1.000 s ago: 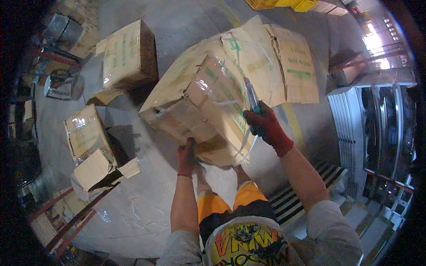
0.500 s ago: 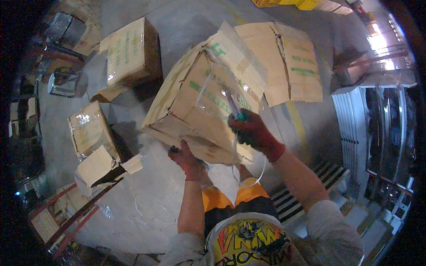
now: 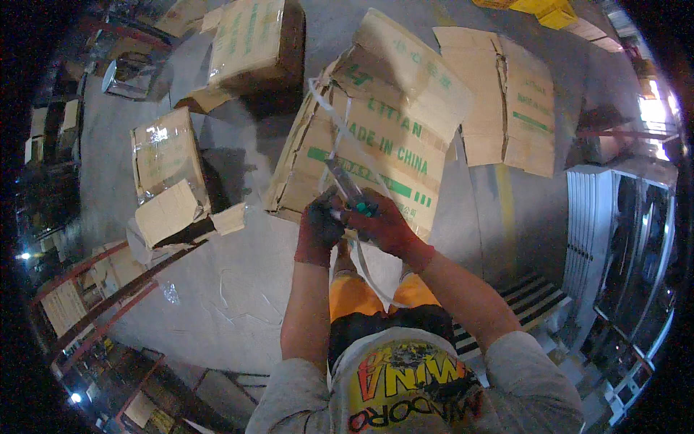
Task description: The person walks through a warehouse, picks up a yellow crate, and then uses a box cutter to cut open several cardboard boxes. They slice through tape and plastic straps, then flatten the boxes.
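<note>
A large cardboard box (image 3: 383, 134) with green print stands in front of me, its flap raised at the far side. White plastic strap (image 3: 327, 103) loops loosely across its face. My right hand (image 3: 387, 224), in a dark red glove, is closed around a green-and-grey box cutter (image 3: 345, 181), whose long narrow end points away over the box. Right beside it, my left hand (image 3: 319, 228), gloved too, is closed at the box's near edge with the white strap running into its fingers. The exact grip there is partly hidden.
Flattened cardboard (image 3: 499, 101) lies beyond the box to the right. Another carton (image 3: 249, 43) and a torn one (image 3: 170, 159) sit at the left. Metal panels (image 3: 585, 217) stand at the right above a striped slatted piece (image 3: 528, 304). Strap scraps litter the floor.
The box has tipped so its printed face shows more fully. My left hand has let go of its lower edge and come up to the strap; my right hand has drawn in beside it.
</note>
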The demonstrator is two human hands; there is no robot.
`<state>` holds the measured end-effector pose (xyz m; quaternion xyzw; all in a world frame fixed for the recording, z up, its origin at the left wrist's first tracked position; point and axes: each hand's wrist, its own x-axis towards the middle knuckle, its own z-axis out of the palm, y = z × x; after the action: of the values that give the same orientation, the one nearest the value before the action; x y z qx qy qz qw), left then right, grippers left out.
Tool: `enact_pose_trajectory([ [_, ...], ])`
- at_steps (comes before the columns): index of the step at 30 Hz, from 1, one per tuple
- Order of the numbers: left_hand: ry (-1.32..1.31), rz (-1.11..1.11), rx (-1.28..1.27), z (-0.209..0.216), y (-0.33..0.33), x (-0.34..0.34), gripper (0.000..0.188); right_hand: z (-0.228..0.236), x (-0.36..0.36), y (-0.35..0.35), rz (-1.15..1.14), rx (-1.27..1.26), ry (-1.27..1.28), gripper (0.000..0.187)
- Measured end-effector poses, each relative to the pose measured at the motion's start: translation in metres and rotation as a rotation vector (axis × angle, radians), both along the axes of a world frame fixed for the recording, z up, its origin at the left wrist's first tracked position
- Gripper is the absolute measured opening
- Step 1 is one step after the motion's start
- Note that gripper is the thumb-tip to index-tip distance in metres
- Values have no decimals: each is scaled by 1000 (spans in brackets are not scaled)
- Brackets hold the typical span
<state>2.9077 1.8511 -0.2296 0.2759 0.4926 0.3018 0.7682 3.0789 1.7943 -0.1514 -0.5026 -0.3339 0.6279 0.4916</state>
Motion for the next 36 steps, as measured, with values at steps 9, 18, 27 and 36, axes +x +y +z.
enact_pose_trajectory([
  [9, 438, -194, -13, 48, -20, -36, 24, -57, 11, -43, 498, -185, -880, 29],
  [18, 522, -221, 90, 45, -30, -49, 30, -83, -38, -40, 387, -34, -806, 31],
  [27, 440, -180, -75, 46, -30, -53, 24, -97, -54, -53, 438, -24, -837, 27],
  [36, 726, -463, 580, 34, -54, -79, 21, -86, -62, -53, 550, -63, -732, 31],
])
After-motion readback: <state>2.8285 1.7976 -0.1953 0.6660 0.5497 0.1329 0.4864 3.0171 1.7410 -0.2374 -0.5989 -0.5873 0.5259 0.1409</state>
